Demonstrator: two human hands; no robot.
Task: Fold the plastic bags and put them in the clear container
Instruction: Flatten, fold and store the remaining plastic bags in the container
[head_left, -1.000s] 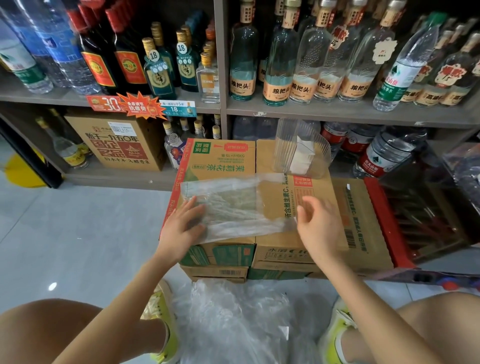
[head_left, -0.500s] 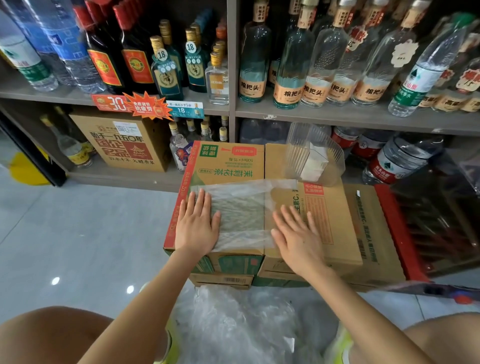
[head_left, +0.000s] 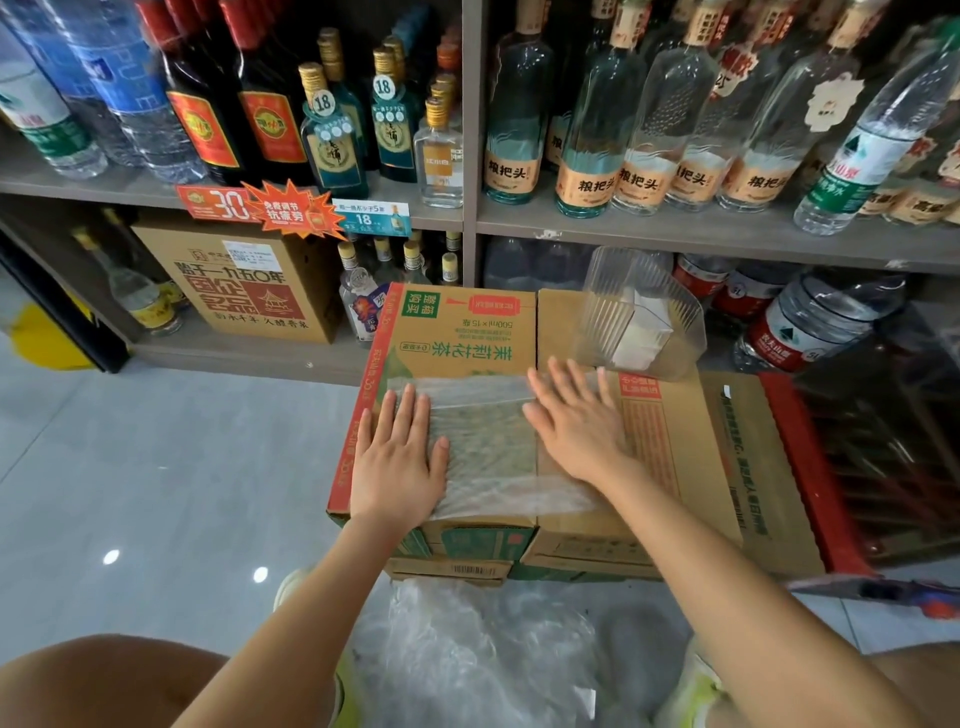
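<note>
A clear plastic bag (head_left: 491, 441) lies spread flat on top of two cardboard boxes (head_left: 462, 332). My left hand (head_left: 400, 457) presses flat on the bag's left side with fingers straight. My right hand (head_left: 576, 421) lies flat on its right side, fingers spread and reaching toward the far edge. The clear container (head_left: 641, 312) stands at the back of the right box with a white folded stack inside. A heap of loose plastic bags (head_left: 483, 654) lies on the floor between my feet.
Shelves (head_left: 675, 228) full of glass and plastic bottles rise right behind the boxes. A third cardboard box (head_left: 758, 457) and a red crate (head_left: 826, 467) sit to the right. Grey tiled floor (head_left: 156, 467) extends to the left.
Both hands went from holding the bag's near edge to lying flat on it. The right hand has since slid forward and to the right over the plastic; the left stays put.
</note>
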